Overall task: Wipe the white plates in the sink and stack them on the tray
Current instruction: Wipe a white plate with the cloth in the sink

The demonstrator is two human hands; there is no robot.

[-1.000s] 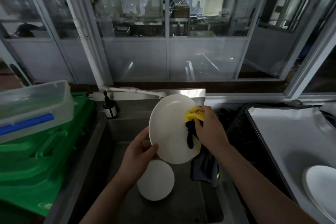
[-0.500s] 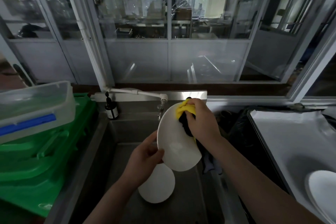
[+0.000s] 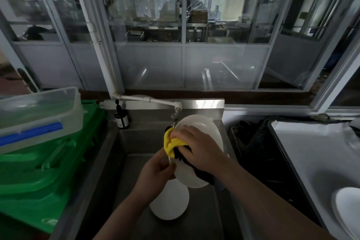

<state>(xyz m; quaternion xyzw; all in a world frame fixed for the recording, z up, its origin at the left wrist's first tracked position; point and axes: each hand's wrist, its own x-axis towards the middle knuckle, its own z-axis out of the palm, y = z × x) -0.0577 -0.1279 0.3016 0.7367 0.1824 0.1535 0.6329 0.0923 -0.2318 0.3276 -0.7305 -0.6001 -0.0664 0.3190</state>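
Observation:
Over the steel sink (image 3: pixel 109 163) a white plate (image 3: pixel 204 128) is held tilted, almost on edge. My left hand (image 3: pixel 155 173) grips its lower left rim. My right hand (image 3: pixel 198 148) grips a yellow and black cloth (image 3: pixel 172 144) and presses it against the plate's left side. A second white plate (image 3: pixel 169 204) lies flat on the sink floor, partly hidden by my left hand. On the grey tray (image 3: pixel 311 152) at the right, a white plate (image 3: pixel 348 212) lies near the frame's lower right corner.
A white tap (image 3: pixel 155 101) reaches over the sink, its spout just above the held plate. A dark soap bottle (image 3: pixel 121 118) stands at the sink's back left. Green crates (image 3: pixel 44 179) with a clear lidded box (image 3: pixel 39 115) fill the left. Dark bags (image 3: pixel 253 142) sit between sink and tray.
The held plate has turned further on edge and shifted right. My right hand with the cloth has moved from the plate's upper right to its left side.

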